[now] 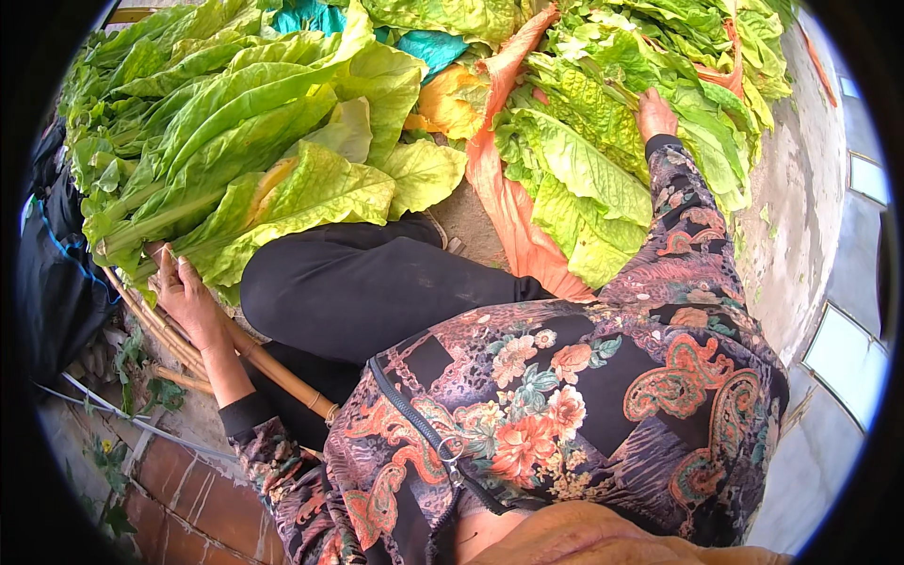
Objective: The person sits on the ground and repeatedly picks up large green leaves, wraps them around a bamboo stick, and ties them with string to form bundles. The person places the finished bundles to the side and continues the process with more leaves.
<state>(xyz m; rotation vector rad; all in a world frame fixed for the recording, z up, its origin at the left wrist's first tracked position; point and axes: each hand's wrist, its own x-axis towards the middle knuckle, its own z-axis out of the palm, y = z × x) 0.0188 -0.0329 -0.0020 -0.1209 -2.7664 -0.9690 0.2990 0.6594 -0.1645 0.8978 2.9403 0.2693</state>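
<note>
Large yellow-green tobacco leaves [254, 122] lie in a thick layer at the left, their stem ends gathered toward my left hand [191, 303]. That hand is closed, thumb and forefinger pinched just below the stems. What sits between them is too small to make out. Bamboo poles [282, 379] run beneath my left wrist and past my knee. My right hand [656, 117] reaches forward into a second heap of tobacco leaves [584, 155], its fingers closed around leaf stems. Leaf blades partly hide the fingertips.
A salmon-coloured cloth [499, 202] runs between the two leaf heaps. Teal cloth [431, 49] shows at the back. My bent leg in black trousers [377, 287] lies between my hands. Black sheeting [58, 282] is at the far left, with reddish tiles [188, 499] below.
</note>
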